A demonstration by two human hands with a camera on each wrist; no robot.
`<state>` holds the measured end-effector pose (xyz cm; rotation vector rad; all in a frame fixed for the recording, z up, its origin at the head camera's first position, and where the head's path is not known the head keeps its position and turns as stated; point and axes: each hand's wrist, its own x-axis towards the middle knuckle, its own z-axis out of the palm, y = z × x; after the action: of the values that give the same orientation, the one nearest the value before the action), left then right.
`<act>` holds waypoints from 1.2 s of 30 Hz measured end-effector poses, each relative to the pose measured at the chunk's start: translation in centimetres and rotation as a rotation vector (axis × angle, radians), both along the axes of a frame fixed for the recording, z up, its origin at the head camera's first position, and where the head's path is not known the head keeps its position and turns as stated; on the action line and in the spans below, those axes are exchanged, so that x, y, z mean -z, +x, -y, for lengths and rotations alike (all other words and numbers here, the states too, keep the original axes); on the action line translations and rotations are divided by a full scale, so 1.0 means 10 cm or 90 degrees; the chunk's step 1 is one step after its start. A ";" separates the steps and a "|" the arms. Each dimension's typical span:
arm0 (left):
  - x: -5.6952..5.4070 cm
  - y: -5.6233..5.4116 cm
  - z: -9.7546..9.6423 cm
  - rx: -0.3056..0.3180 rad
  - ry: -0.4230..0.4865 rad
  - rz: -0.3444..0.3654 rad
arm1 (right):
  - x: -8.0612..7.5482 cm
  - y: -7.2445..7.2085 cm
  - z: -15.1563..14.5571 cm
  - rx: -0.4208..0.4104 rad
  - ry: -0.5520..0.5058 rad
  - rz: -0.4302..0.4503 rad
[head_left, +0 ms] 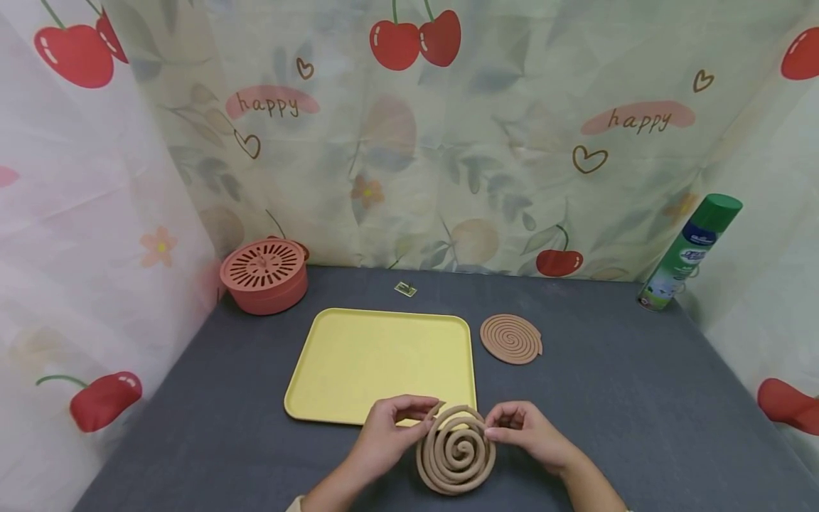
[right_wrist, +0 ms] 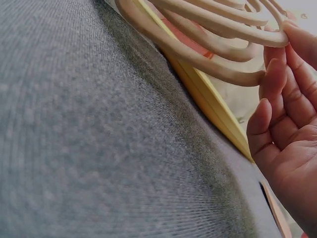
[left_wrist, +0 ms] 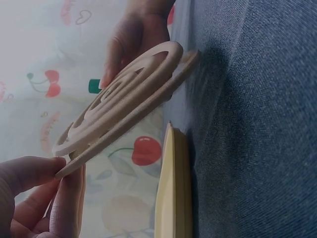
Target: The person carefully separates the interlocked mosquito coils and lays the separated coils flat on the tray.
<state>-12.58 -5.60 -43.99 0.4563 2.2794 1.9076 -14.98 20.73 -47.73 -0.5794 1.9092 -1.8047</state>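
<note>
Two brown mosquito coils are in the head view. One mosquito coil [head_left: 462, 449] is held tilted above the dark table, over the tray's near right corner, its rings spread apart. At its upper left, my left hand [head_left: 393, 430] pinches the outer end between thumb and fingers. My right hand [head_left: 527, 434] pinches the right edge, and in the right wrist view the thumb lies over a ring [right_wrist: 277, 38]. A gap between the outer rings shows from the side in the left wrist view. The other coil [head_left: 511, 339] lies flat on the table, right of the yellow tray [head_left: 384, 363].
At the back left stands a round red container [head_left: 265, 277] with a slotted lid. A small metal stand [head_left: 406, 289] lies behind the tray. A green spray can [head_left: 687, 256] stands at the back right. Patterned cloth [head_left: 422, 142] encloses the table's back and sides.
</note>
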 end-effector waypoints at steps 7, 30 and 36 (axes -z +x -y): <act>0.01 0.00 0.00 -0.010 -0.015 -0.023 | -0.01 0.02 0.01 -0.008 -0.047 -0.020; -0.05 -0.23 0.22 -0.056 0.103 0.111 | -0.04 -0.01 -0.05 0.094 -0.119 -0.003; -0.04 -0.44 0.43 -0.121 0.114 0.127 | -0.04 -0.02 -0.05 0.086 -0.135 -0.005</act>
<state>-16.95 -9.92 -43.58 0.0629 2.1020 2.1482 -15.15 21.22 -47.37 -0.5389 1.8132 -2.1117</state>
